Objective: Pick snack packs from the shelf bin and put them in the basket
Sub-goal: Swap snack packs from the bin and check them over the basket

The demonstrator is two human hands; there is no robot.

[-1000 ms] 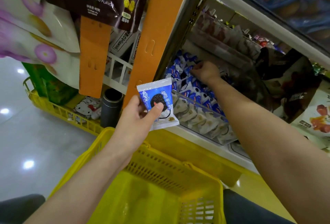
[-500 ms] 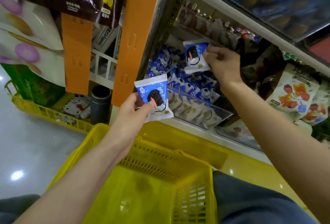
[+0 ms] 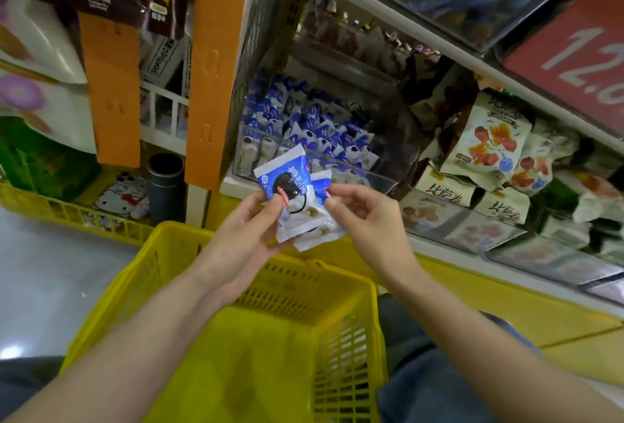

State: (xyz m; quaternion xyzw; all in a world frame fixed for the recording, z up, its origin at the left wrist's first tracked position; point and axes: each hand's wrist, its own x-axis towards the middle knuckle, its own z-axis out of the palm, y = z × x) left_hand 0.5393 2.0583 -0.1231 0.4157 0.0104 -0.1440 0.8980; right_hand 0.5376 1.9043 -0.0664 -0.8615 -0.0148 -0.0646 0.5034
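My left hand (image 3: pixel 248 230) pinches a blue-and-white snack pack (image 3: pixel 287 183) with a dark cookie printed on it, thumb on its front. A second pack (image 3: pixel 319 227) of the same kind lies tucked behind the first one, and my right hand (image 3: pixel 363 220) pinches its right edge. Both packs hang just above the far rim of the yellow basket (image 3: pixel 162 270), which sits below my arms. The clear shelf bin (image 3: pixel 378 174) behind my hands holds several more such packs (image 3: pixel 314 125).
Orange shelf uprights (image 3: pixel 216 68) stand left of the bin. Bags of other snacks (image 3: pixel 489 139) fill the shelf to the right. A dark cylinder (image 3: pixel 165 183) and a long yellow tray (image 3: pixel 67 213) lie at the left, beside grey floor. A red price sign (image 3: pixel 574 51) hangs at upper right.
My right hand lifted a second pack out of the bin and brought it down to the left, behind the first pack. My left hand stayed holding its pack above the basket.
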